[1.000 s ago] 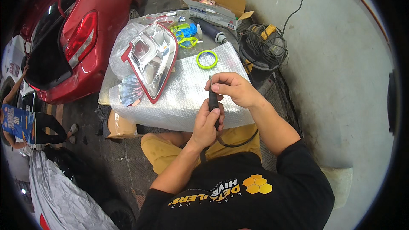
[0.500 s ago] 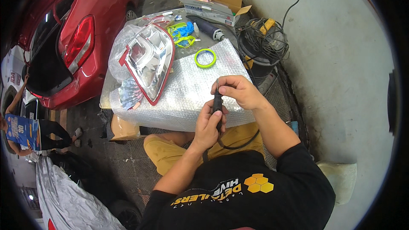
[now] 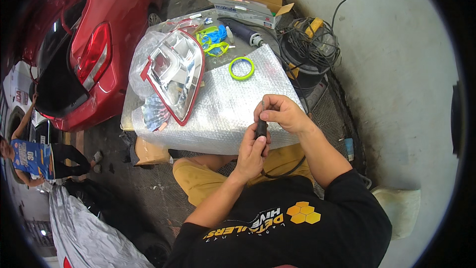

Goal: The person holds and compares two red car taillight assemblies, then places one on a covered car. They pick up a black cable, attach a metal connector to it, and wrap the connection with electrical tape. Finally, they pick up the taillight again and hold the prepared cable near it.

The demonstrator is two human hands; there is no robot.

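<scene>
My left hand (image 3: pixel 250 150) is wrapped round the body of a slim black corded handpiece (image 3: pixel 261 128), its cable looping down by my lap. A thin metal bit (image 3: pixel 263 103) sticks up from its top. The fingers of my right hand (image 3: pixel 281 113) are closed in a pinch at the base of that bit. Both hands are over the near right part of a silver bubble-foil sheet (image 3: pixel 213 114). Left of them lies a car tail light housing (image 3: pixel 173 77), red-rimmed with a chrome inside. A green ring, apparently a tape roll (image 3: pixel 241 68), lies beyond my hands.
A purple power tool (image 3: pixel 241 33), a small bottle (image 3: pixel 229 34) and blue and lime straps (image 3: pixel 213 38) lie at the table's back. An open carton (image 3: pixel 248 7) stands behind. Tangled cable (image 3: pixel 312 42) sits right, by the wall. A red car (image 3: pixel 116 34) and a person (image 3: pixel 37 156) are left.
The whole view has shifted slightly. Both hands have moved a little right and nearer to me, still on the handpiece, which now shows less of its length.
</scene>
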